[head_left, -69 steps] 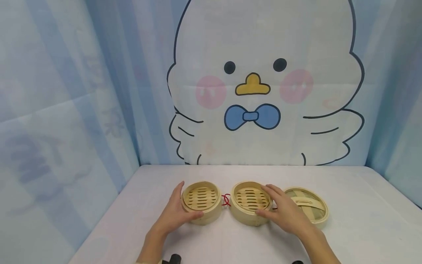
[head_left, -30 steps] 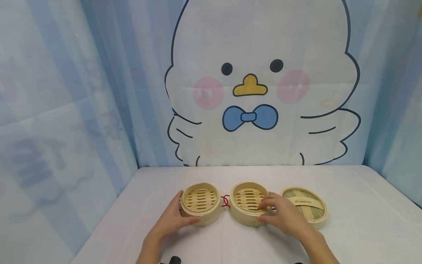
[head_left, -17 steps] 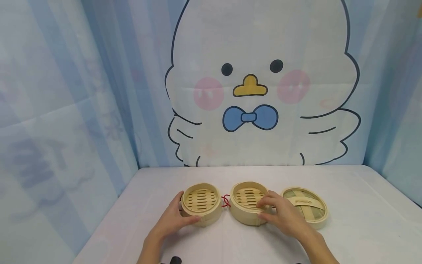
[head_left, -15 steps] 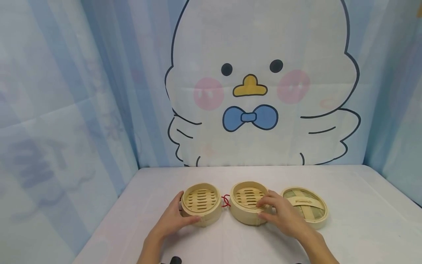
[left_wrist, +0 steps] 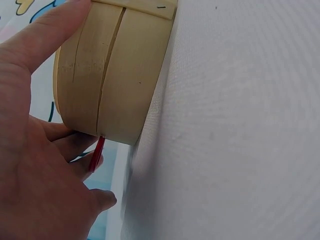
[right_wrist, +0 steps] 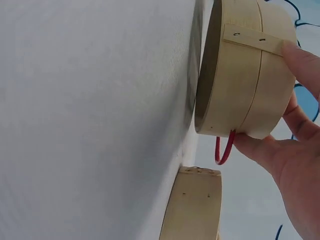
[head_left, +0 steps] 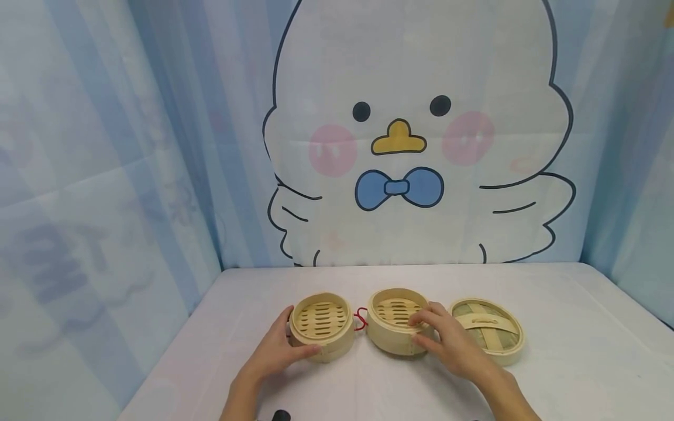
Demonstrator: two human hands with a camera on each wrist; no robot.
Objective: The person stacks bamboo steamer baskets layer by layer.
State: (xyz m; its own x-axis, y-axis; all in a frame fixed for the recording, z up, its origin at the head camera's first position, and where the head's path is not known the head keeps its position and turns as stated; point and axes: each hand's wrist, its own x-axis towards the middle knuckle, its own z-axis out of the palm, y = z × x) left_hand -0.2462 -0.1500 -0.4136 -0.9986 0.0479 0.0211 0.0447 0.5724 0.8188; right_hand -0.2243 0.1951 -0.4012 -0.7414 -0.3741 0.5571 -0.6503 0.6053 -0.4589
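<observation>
Two round bamboo steamer baskets with slatted bottoms stand side by side in the head view. My left hand (head_left: pixel 271 345) holds the left basket (head_left: pixel 322 318) around its outer side, thumb at the front; that basket sits on the table. With thumb and fingers, my right hand (head_left: pixel 458 348) grips the rim and wall of the right basket (head_left: pixel 389 339). In the right wrist view this basket (right_wrist: pixel 237 80) is tilted and its underside shows, raised a little off the table. A red cord (head_left: pixel 361 318) joins the two baskets.
A bamboo steamer lid (head_left: pixel 487 330) with a woven top and strap handle lies right of the baskets, close to my right forearm. White cloth covers the table (head_left: pixel 590 362). A printed curtain (head_left: pixel 400 234) hangs behind it.
My right hand's fingers have moved from the basket's far rim to its near right side. The right basket has just risen slightly. The left hand and left basket stay almost still.
</observation>
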